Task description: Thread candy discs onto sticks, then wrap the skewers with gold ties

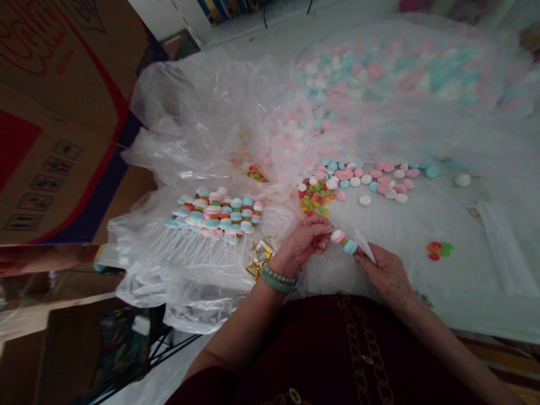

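My right hand (388, 275) is closed on a candy skewer (343, 242) threaded with pink, white, green, orange and blue pieces. White strips (365, 246), perhaps sticks or a plastic sleeve, stick out from the same grip. My left hand (310, 242), with bracelets at its wrist, has its fingers pinched together at the skewer's far end; whether anything is between them is hidden. Just beyond that hand lies a small heap of coloured candy rings (316, 198). Loose pink, blue and white round candies (382, 183) spread to the right of the heap.
Finished-looking candy skewers (217, 214) lie in rows on plastic at the left, near gold ties (259, 259). A big clear bag of candies (337, 84) fills the back. Several rings (439, 249) and a bundle of white sticks (506, 247) lie right. A cardboard box (63, 124) stands left.
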Motion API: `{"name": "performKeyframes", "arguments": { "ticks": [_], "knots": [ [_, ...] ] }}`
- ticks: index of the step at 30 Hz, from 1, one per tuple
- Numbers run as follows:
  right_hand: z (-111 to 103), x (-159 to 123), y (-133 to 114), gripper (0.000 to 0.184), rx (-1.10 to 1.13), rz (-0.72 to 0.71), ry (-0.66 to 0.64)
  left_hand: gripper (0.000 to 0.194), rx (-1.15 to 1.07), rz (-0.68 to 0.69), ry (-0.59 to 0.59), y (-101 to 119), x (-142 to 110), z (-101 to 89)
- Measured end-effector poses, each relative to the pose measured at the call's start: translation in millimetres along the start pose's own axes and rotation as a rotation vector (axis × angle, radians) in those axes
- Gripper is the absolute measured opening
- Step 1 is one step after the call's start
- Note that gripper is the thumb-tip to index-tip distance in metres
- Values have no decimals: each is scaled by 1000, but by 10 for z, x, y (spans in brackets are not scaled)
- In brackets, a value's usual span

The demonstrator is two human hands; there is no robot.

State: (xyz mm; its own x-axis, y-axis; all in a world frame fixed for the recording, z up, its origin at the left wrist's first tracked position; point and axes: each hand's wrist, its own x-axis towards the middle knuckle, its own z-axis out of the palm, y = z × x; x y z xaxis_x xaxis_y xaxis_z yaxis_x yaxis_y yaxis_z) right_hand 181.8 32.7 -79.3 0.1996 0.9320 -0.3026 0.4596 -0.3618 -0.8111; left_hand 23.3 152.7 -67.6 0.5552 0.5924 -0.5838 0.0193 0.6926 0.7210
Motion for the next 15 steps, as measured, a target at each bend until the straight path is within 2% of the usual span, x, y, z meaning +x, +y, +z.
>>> {"name": "performKeyframes", "arguments": {
  "ticks": [5, 11, 15],
  "knots": [
    [22, -14, -26, 32, -72, -82, 27, 21, 90, -26, -42, -26, 3, -6],
    [-9, -10, -20, 33, 1, -141, 12, 36, -97, -13, 2, 5, 46, 1],
    [-11, -23, 22, 34, 48, -44, 16, 28, -163, -1, -22, -11, 70, 10]
  ]
}}
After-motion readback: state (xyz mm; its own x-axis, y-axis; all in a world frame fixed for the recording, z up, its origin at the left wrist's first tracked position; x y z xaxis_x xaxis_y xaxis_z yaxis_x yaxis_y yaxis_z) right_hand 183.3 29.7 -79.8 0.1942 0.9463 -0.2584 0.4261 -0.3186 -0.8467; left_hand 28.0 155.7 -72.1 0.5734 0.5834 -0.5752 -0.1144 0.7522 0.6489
